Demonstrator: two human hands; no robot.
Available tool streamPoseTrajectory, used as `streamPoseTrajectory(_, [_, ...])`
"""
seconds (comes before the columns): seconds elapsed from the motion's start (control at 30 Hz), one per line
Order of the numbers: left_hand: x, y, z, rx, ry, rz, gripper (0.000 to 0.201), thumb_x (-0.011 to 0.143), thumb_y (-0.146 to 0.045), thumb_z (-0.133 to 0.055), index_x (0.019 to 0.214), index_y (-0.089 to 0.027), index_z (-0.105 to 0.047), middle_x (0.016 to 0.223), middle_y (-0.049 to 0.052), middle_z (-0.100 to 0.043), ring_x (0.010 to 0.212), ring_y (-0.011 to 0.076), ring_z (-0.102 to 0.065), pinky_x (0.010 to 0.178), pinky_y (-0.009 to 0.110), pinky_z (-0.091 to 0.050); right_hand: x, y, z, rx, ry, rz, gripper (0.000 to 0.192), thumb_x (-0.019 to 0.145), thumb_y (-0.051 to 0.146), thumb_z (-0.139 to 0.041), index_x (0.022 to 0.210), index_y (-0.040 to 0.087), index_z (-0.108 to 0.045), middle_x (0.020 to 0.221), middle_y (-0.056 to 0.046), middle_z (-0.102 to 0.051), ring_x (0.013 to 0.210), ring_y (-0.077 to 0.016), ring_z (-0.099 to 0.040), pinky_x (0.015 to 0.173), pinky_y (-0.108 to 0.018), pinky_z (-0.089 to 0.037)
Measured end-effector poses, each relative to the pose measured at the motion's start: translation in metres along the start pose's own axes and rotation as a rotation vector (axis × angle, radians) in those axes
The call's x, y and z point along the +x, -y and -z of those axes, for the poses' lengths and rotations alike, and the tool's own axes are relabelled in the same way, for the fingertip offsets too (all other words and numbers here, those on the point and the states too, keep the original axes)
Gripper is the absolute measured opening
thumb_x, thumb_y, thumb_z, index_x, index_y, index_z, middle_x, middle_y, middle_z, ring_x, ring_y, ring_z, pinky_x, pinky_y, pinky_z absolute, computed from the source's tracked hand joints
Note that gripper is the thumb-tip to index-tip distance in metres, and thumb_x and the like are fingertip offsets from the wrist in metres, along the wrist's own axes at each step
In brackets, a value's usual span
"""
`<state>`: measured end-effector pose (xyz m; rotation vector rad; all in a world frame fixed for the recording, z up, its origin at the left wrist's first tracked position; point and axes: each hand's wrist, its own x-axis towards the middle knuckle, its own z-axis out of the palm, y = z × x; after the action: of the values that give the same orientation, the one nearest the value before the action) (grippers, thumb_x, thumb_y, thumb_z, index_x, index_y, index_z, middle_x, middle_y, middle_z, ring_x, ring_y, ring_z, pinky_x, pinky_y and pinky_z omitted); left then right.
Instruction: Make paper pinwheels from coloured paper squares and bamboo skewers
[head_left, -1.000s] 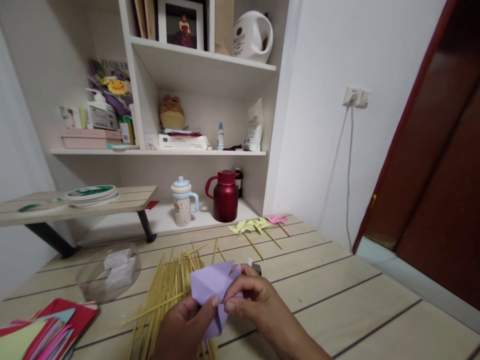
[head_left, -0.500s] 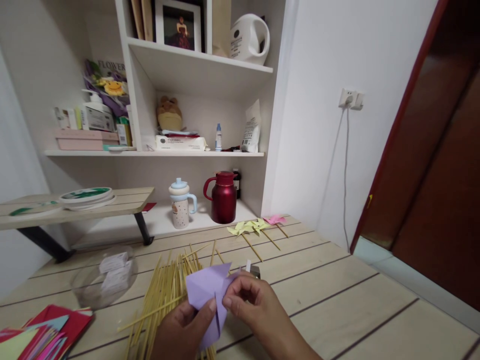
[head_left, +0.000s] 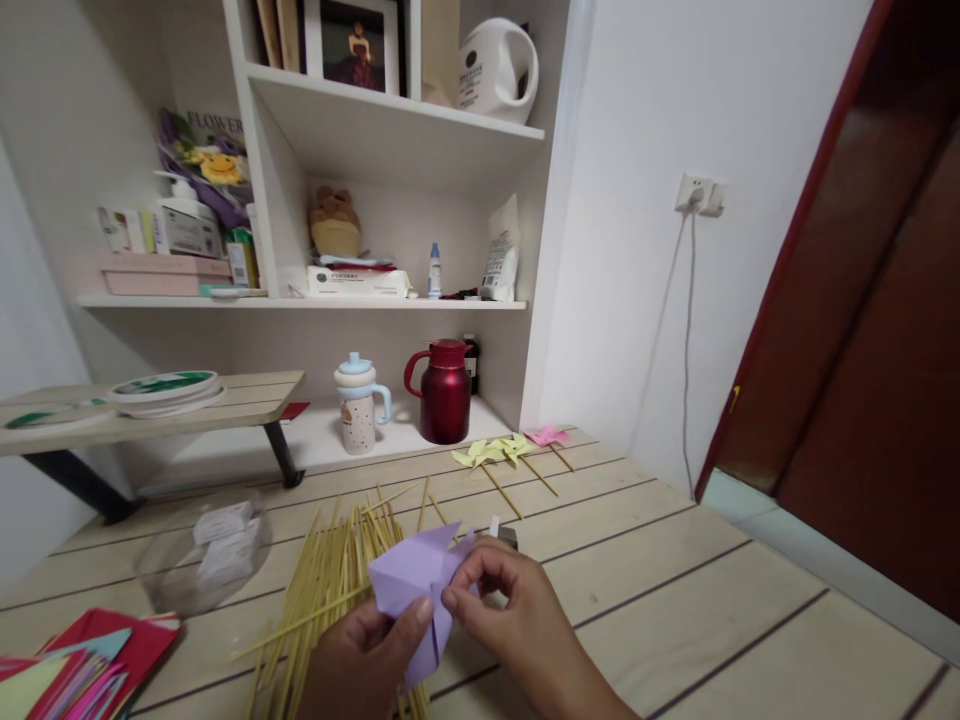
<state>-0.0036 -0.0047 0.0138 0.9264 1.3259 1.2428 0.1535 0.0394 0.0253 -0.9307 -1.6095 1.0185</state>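
- The left hand [head_left: 360,655] is cut off by the bottom edge of the view at about 6 o'clock; only its thumb and the tops of the knuckles show, and the fingers are hidden behind the paper.
- The right hand [head_left: 510,625] runs out of the frame at about 5 o'clock with its forearm.
- The stack of coloured paper sheets [head_left: 75,665] at 8 o'clock is cropped by the left and bottom edges.
- The clear bowl [head_left: 199,550] at 9 o'clock is hard to make out against the table [head_left: 712,620]; small white packets lie in it, their print unreadable.
- A small dark and white object just beyond the right hand is mostly hidden by the paper and cannot be identified.
- The purple paper [head_left: 416,590] sits low in the centre, held up over the bamboo sticks [head_left: 330,590], which fan out on the table just left of the hands.
- The paper is pale lilac, matte, folded into pointed flaps, with one tip hanging down between the hands.
- The left thumb presses the paper near its centre, so that hand's fingers are closed on it.
- The right thumb and forefinger pinch a flap at the centre; the other fingers curl loosely.
- Finished pinwheels [head_left: 502,455], yellow and pink, lie on sticks at 12 o'clock, well apart from the hands.
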Motion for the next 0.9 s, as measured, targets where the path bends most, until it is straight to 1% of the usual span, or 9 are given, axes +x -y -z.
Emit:
streamPoseTrajectory(0.13, [0.002,0.000,0.000,-0.036,0.026,-0.011,0.031,0.067,-0.043,-0.079,0.081,-0.015,-0.079,0.077,0.007,-0.077,0.075,0.0221,-0.066,0.074,0.030,-0.050,-0.001,0.001,0.000,-0.003,-0.013,0.036,0.011,0.068,0.016,-0.067,0.058,0.018,-0.063,0.071,-0.001,-0.063,0.072,-0.0185,-0.057,0.069,-0.030,-0.042])
streamPoseTrajectory(0.3, [0.002,-0.003,-0.001,-0.020,0.030,-0.009,0.032,0.067,-0.043,-0.079,0.080,-0.014,-0.079,0.076,0.008,-0.077,0.073,0.0225,-0.066,0.073,0.031,-0.050,-0.001,0.001,0.000,0.033,-0.031,0.014,0.013,0.067,0.016,-0.071,0.056,0.019,-0.064,0.069,0.000,-0.061,0.071,-0.0183,-0.056,0.069,-0.030,-0.042])
streamPoseTrajectory(0.4, [0.000,-0.004,-0.003,-0.015,-0.001,-0.021,0.030,0.066,-0.042,-0.079,0.077,-0.014,-0.078,0.074,0.007,-0.076,0.073,0.0230,-0.066,0.074,0.031,-0.050,-0.001,-0.001,0.000,0.042,-0.034,0.019,0.014,0.067,0.017,-0.072,0.056,0.019,-0.064,0.068,0.000,-0.060,0.071,-0.0183,-0.055,0.069,-0.030,-0.042])
streamPoseTrajectory(0.53, [-0.002,-0.006,-0.006,0.046,-0.063,-0.026,0.024,0.064,-0.040,-0.077,0.066,-0.015,-0.076,0.068,0.006,-0.074,0.065,0.0204,-0.062,0.065,0.029,-0.048,-0.002,-0.004,-0.001,0.075,-0.019,0.013,0.016,0.068,0.019,-0.074,0.057,0.019,-0.063,0.070,0.000,-0.061,0.072,-0.0177,-0.054,0.070,-0.029,-0.041])
streamPoseTrajectory(0.63, [-0.004,-0.014,-0.007,0.015,-0.083,-0.005,0.025,0.059,-0.040,-0.077,0.057,-0.016,-0.073,0.061,0.004,-0.071,0.061,0.0194,-0.059,0.062,0.028,-0.046,-0.002,-0.007,0.001,0.124,0.014,-0.034,0.022,0.078,0.032,-0.070,0.062,0.019,-0.062,0.065,0.001,-0.056,0.066,-0.0168,-0.051,0.064,-0.028,-0.039])
streamPoseTrajectory(0.7, [-0.008,-0.021,-0.008,0.024,-0.104,0.016,0.024,0.056,-0.040,-0.076,0.050,-0.017,-0.070,0.055,0.003,-0.067,0.056,0.0174,-0.055,0.060,0.027,-0.045,0.000,-0.008,0.005,0.200,-0.014,-0.050,0.031,0.086,0.044,-0.061,0.068,0.019,-0.061,0.067,0.001,-0.055,0.067,-0.0170,-0.052,0.064,-0.028,-0.040])
streamPoseTrajectory(0.77, [-0.011,-0.027,-0.008,0.068,-0.142,0.010,0.025,0.055,-0.039,-0.075,0.045,-0.018,-0.067,0.050,0.001,-0.062,0.052,0.0151,-0.051,0.058,0.026,-0.044,0.003,-0.009,0.010,0.299,-0.071,-0.066,0.032,0.088,0.050,-0.058,0.079,0.019,-0.061,0.076,-0.001,-0.059,0.071,-0.0176,-0.056,0.070,-0.030,-0.043])
streamPoseTrajectory(0.83, [-0.012,-0.030,-0.009,0.097,-0.190,-0.007,0.026,0.055,-0.039,-0.074,0.042,-0.019,-0.064,0.046,-0.001,-0.058,0.050,0.0141,-0.048,0.055,0.026,-0.043,0.006,-0.011,0.013,0.387,-0.102,-0.116,0.033,0.083,0.051,-0.066,0.095,0.021,-0.061,0.087,-0.002,-0.061,0.078,-0.0189,-0.060,0.076,-0.032,-0.046])
streamPoseTrajectory(0.9, [-0.011,-0.029,-0.010,0.098,-0.215,-0.036,0.024,0.054,-0.038,-0.074,0.044,-0.018,-0.065,0.048,0.000,-0.060,0.050,0.0151,-0.051,0.055,0.026,-0.044,0.009,-0.014,0.014,0.439,-0.076,-0.167,0.051,0.072,0.048,-0.077,0.111,0.022,-0.059,0.097,-0.005,-0.062,0.087,-0.0214,-0.061,0.080,-0.034,-0.048])
